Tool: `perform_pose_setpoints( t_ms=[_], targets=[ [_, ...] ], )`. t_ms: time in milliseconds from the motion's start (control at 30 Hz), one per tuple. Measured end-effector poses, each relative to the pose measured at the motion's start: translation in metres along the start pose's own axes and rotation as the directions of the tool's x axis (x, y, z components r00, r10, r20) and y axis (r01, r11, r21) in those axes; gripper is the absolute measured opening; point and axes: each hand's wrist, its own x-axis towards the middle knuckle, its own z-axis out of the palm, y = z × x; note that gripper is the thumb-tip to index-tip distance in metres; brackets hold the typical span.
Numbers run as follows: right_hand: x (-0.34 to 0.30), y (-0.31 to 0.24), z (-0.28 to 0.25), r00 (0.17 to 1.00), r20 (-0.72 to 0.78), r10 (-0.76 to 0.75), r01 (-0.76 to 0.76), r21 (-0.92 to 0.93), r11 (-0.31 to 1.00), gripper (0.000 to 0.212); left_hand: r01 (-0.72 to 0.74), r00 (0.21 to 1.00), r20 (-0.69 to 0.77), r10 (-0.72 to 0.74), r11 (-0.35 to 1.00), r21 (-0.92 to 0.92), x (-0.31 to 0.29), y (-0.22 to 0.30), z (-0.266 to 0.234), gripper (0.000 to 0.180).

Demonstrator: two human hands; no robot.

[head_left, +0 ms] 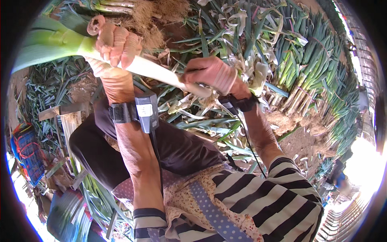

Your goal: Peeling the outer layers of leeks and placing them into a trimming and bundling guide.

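A thick leek (153, 71) with a long white stem and broad green leaves lies slantwise across the upper left, its leaves toward the left rim. My left hand (117, 46), in a thin pinkish glove, is wrapped round the stem just below the leaves. At the stem's lower white end, my right hand (211, 74), gloved alike, has its fingers curled in and pressed against the leek. Motion smears the fingertips and that end a little. Below the hands lie loose leek trimmings (201, 111), pale peeled layers and green strips.
Tied leek bundles (300, 88) with roots line the right side. More rooted leeks (117, 6) lie at the top. A wooden frame (68, 111) stands at the left, near a blue woven bag (28, 153). Wrist devices (146, 111) trail black cables along both forearms.
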Motion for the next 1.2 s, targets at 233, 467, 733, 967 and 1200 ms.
perform_pose_setpoints(
  t_ms=[233,467,733,967,1200],
  targets=[
    [-0.067,-0.045,0.003,0.378,0.295,0.877,-0.756,0.645,0.109,0.022,0.000,0.989,-0.146,0.023,0.989,0.151,0.001,0.007,0.019,0.020],
    [-0.131,-0.053,0.021,0.109,0.293,0.950,-0.619,0.768,-0.166,0.019,0.038,0.990,-0.138,-0.015,0.986,0.162,-0.002,0.009,0.006,0.018],
    [-0.169,-0.050,0.035,-0.091,0.249,0.964,-0.795,0.565,-0.221,0.023,0.015,0.978,-0.207,0.028,0.979,0.202,-0.003,0.056,-0.010,0.029],
    [-0.199,-0.033,0.031,0.345,-0.056,0.937,-0.935,0.065,0.348,0.039,-0.022,0.949,-0.302,0.093,0.973,0.230,-0.007,0.048,-0.022,0.032],
    [-0.047,-0.054,-0.013,0.862,-0.265,0.431,-0.484,-0.181,0.856,0.050,-0.054,0.896,-0.407,0.178,0.953,0.299,-0.010,0.050,-0.031,0.036]
  ],
)
